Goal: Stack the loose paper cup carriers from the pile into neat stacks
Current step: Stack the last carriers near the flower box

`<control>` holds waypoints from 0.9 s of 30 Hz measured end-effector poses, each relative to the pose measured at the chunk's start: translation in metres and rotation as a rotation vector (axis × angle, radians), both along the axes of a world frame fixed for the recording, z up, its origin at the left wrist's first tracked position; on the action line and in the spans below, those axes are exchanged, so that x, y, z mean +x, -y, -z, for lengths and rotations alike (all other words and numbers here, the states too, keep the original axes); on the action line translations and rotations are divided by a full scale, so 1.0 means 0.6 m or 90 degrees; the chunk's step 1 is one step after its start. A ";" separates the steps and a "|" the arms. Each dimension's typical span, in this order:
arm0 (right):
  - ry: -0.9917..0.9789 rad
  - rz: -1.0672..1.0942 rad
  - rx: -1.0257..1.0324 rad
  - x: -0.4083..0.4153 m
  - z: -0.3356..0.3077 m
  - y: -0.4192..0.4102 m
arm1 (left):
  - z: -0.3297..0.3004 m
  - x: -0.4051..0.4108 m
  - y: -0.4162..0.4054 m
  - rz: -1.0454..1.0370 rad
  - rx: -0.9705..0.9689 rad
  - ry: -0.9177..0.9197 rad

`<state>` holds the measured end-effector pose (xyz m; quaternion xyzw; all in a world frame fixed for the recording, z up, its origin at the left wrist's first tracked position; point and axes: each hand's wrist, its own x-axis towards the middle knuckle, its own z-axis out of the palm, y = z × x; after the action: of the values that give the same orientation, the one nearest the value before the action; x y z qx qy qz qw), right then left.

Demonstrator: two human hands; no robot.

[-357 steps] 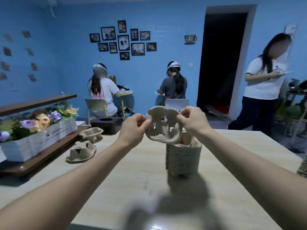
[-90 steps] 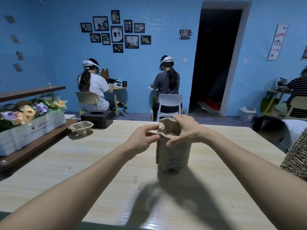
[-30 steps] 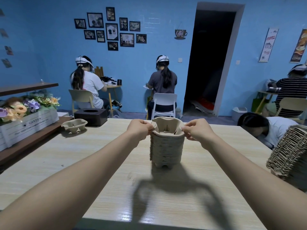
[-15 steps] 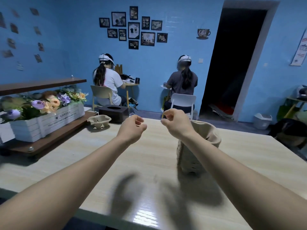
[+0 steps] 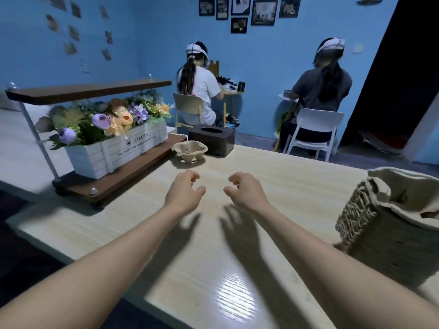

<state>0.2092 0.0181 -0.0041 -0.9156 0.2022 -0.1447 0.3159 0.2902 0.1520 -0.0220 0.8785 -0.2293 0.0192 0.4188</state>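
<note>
Hands (image 5: 215, 193) loosely curled, side by side above table (image 5: 147, 224)

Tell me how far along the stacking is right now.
Done: a tall stack stands at the table's right. In hand: nothing; the left hand and right hand hover empty, fingers loosely curled. Left: one loose carrier beside the dark tissue box.

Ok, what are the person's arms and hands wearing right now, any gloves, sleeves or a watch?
Nothing shows on them. The left hand and right hand are bare, without gloves or rings that I can make out. Both forearms are uncovered as far as the frame edge: no sleeves, watch, bands or cables.
</note>
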 end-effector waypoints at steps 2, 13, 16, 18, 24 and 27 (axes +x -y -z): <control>-0.017 -0.005 -0.014 0.026 0.024 0.008 | 0.018 0.025 0.003 -0.011 0.013 -0.002; -0.007 -0.021 -0.153 0.102 0.088 0.052 | 0.058 0.152 0.056 -0.110 0.021 0.067; -0.012 -0.034 -0.182 0.106 0.093 0.054 | 0.055 0.177 0.073 -0.142 0.043 0.121; -0.004 -0.038 -0.190 0.106 0.096 0.056 | 0.054 0.194 0.085 -0.160 0.069 0.165; 0.010 -0.039 -0.190 0.109 0.100 0.058 | 0.054 0.246 0.112 -0.155 0.193 0.281; 0.017 -0.037 -0.174 0.110 0.102 0.059 | 0.058 0.261 0.114 -0.158 0.244 0.328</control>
<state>0.2750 -0.0171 -0.0654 -0.9536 0.1495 -0.1740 0.1951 0.4471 0.0835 -0.0571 0.9288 -0.2180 0.2476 0.1690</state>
